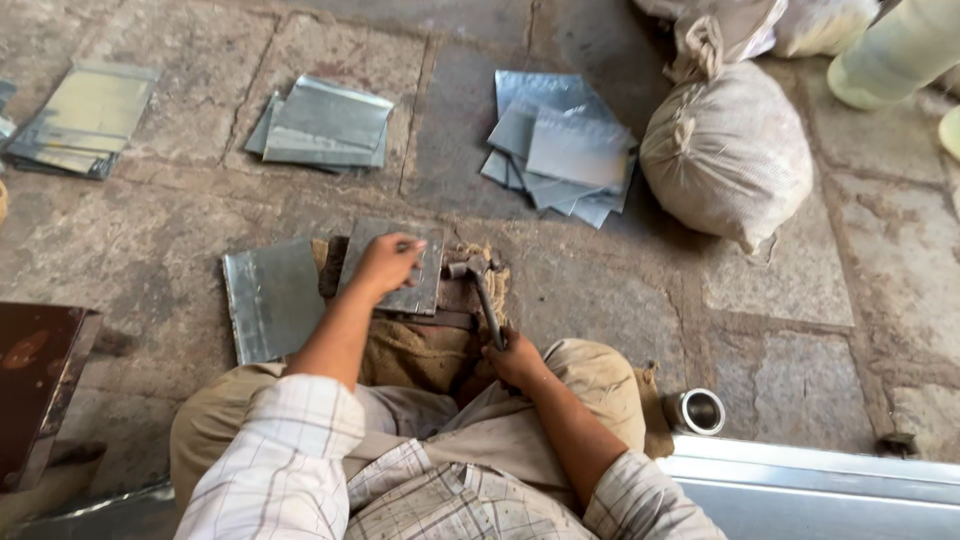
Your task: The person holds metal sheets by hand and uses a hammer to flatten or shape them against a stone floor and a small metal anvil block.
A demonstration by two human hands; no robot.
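A hammer (483, 296) is gripped by its handle in the closed right hand (515, 358), its head resting at the edge of a metal sheet (395, 262) pressed flat under the left hand (383, 262). One sheet (272, 297) lies just beside. Farther off, three stacks (322, 125) are spread on the stone floor (780, 280), near a sack (727, 150).

A single head-worn camera looks steeply down from above the seated person's lap, facing forward across the stone floor (150, 250). It sits close to the hands; no second view overlaps it.
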